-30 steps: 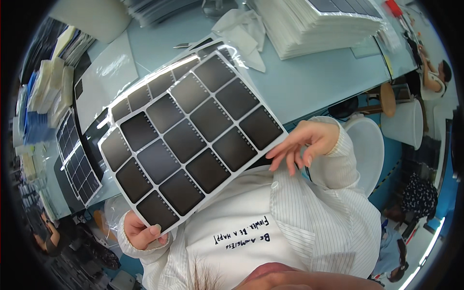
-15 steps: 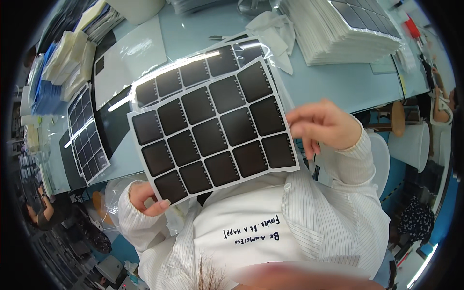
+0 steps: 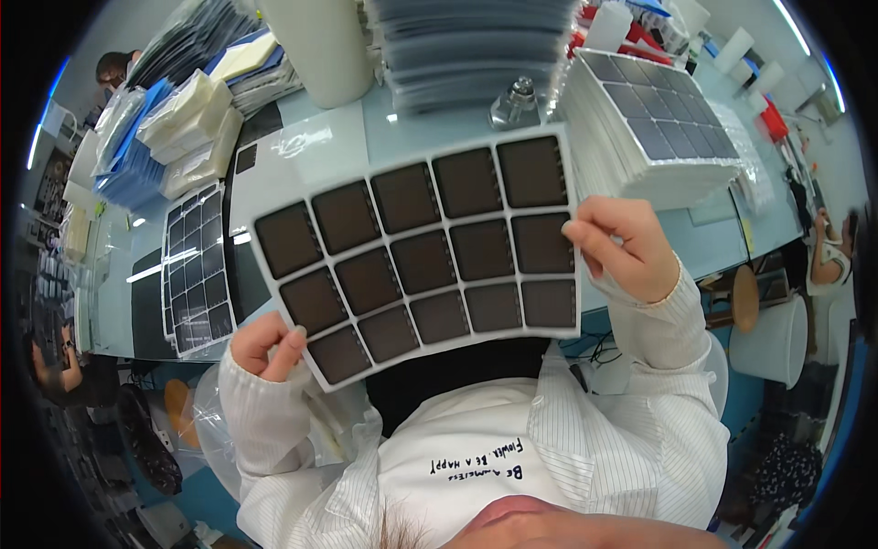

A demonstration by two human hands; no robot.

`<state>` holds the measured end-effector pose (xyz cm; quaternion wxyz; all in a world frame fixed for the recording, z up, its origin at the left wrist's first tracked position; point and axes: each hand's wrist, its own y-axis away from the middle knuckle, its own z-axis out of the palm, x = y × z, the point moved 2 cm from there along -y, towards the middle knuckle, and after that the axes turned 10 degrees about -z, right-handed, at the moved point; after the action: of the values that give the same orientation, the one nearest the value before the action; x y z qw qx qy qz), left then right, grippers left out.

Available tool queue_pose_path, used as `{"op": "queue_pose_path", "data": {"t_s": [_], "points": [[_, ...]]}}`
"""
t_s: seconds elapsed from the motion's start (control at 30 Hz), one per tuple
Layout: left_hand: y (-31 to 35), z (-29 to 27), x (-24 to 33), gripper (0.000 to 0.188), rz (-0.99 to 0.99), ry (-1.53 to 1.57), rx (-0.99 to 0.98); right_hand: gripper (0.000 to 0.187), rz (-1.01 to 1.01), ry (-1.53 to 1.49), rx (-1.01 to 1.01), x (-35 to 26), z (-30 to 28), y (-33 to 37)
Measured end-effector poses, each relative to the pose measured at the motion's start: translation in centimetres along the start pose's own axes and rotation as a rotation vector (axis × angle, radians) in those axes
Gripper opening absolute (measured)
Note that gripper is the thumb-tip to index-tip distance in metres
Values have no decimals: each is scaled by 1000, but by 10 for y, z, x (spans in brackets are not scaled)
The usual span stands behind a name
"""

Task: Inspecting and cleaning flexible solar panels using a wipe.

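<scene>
Before me I hold up a white-bordered sheet with three rows of dark brown-black squares, each with small marks along one side. It bows slightly and its right side sits higher than its left. My left hand pinches the lower left edge between thumb and fingers. At the right edge, my right hand closes on the border, thumb on the face and fingers curled. Whatever lies directly behind the sheet is hidden.
A tall stack of similar sheets stands at the back right. Near it is a small glass bottle; bagged film piles and a white cylinder stand behind. At left lie another dark-squared sheet and cream packets.
My right hand has gone from loose fingers beside the sheet to gripping its right edge. The clear-covered sheet seen behind it is now out of sight. The view has tilted upward.
</scene>
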<state>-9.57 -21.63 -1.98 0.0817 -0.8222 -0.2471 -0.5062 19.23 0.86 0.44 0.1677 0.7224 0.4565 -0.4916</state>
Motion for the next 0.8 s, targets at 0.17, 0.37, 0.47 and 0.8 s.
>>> {"op": "queue_pose_path", "data": {"t_s": [0.17,0.37,0.47,0.8], "points": [[-16,-2,16,14,322,-27,180,17,-310,153,290,-3,-17,-5],[-25,-7,28,13,445,-107,217,15,-393,130,373,-9,-28,-3],[-31,-11,32,13,487,-113,204,15,-384,172,377,-18,-34,0],[-55,-10,71,14,743,-129,159,15,-414,236,521,-38,-69,10]]}}
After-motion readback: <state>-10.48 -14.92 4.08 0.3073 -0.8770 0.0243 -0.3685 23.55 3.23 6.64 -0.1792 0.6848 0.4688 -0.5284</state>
